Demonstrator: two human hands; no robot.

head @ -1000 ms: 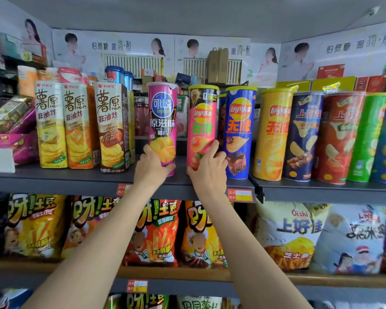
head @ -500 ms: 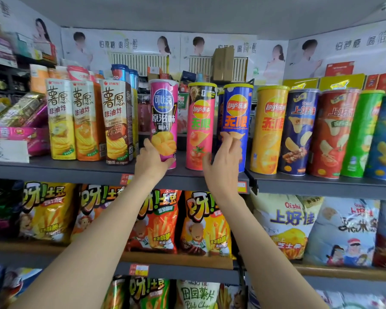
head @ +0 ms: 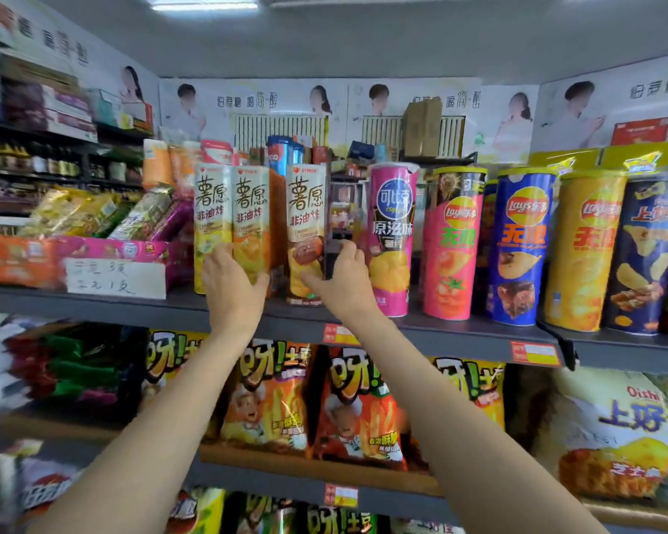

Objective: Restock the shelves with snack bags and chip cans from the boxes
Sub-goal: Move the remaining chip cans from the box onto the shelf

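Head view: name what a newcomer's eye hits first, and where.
Two bare arms reach up to the grey shelf: the left hand holds a cream chip box, the right hand another. To their right stands a row of bright chip cans, the pink can nearest.

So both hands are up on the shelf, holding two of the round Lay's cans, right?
Not the Lay's cans. In the head view the left hand and right hand are on the tall cream chip boxes, left of the pink can. The Lay's cans stand untouched further right.
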